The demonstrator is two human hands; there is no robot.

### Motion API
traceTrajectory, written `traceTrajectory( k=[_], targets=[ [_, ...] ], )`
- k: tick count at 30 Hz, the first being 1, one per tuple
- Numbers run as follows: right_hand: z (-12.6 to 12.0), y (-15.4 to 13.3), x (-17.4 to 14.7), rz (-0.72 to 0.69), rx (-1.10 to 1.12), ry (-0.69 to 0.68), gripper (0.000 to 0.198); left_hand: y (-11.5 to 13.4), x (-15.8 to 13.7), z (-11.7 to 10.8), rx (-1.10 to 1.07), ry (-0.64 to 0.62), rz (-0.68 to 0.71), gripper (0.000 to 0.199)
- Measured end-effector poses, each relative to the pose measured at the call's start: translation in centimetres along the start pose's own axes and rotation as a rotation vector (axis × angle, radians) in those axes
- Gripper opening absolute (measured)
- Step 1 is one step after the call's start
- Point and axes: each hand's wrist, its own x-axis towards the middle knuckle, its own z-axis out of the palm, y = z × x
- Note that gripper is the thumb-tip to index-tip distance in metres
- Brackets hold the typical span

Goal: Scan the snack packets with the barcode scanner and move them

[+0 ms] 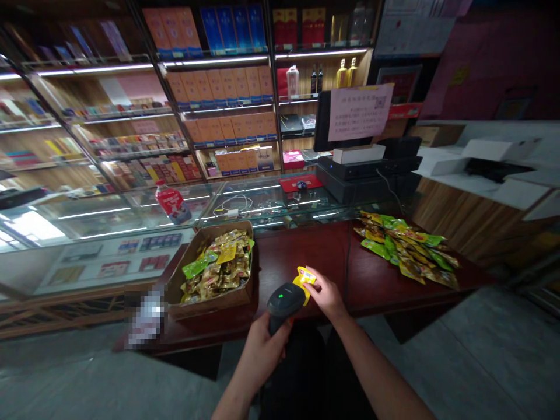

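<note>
My left hand is wrapped round the grip of a black barcode scanner, which shows a small green light on top. Just right of the scanner's head, my right hand pinches a small yellow snack packet with a barcode patch facing up. To the left stands a cardboard box with many gold, yellow and green packets in it. Over on the right, a loose heap of similar packets lies on the dark red table.
Behind the table runs a glass counter with a red-labelled bottle, a white cable and a mouse. A monitor with a paper notice stands there. Shelves of boxed goods line the wall. A blurred-out object sits at the table's left corner.
</note>
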Motion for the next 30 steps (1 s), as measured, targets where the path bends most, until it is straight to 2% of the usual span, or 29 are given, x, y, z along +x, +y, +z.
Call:
traceTrajectory(
  k=[6,11,14,17,19,21,22,24,28,30],
  targets=[
    [-0.2,0.2,-0.7,0.057,0.051,-0.02,0.049,-0.5,-0.1,0.2,-0.043,0.029,-0.04,0.034],
    [1.0,0.4,0.6,0.204,0.354,-0.004,0.058,-1.9,-0.6,-0.5,-0.159,0.131,-0.077,0.045],
    [4.3,-2.8,3.8,0.154,0.522,-0.043,0.053,-2.5,-1.2,-1.4,-0.169,0.192,-0.072,0.049],
    [9.2,-7.5,8.2,0.061,0.627,-0.157,0.053,-2.6,-1.5,-2.2,-0.14,0.205,-0.04,0.05],
    [11.9,-9.5,11.0,0.033,0.567,-0.191,0.052,-2.7,-1.5,-2.6,-0.126,0.196,-0.03,0.052],
    [12.7,-9.6,13.1,0.066,0.383,-0.133,0.046,-2.9,-1.4,-2.7,-0.116,0.187,-0.03,0.054],
    [12.1,-8.9,13.8,0.097,0.294,-0.089,0.043,-3.0,-1.3,-2.7,-0.111,0.186,-0.03,0.055],
    [9.4,-6.2,14.5,0.185,0.145,0.017,0.041,-3.4,-1.0,-2.6,-0.1,0.178,-0.027,0.057],
    [0.6,0.6,14.3,0.411,-0.169,0.276,0.055,-4.2,-0.1,-1.5,-0.113,0.168,-0.04,0.061],
    [-3.5,3.2,14.2,0.476,-0.318,0.362,0.065,-4.4,0.5,-0.7,-0.135,0.186,-0.053,0.062]
  ],
)
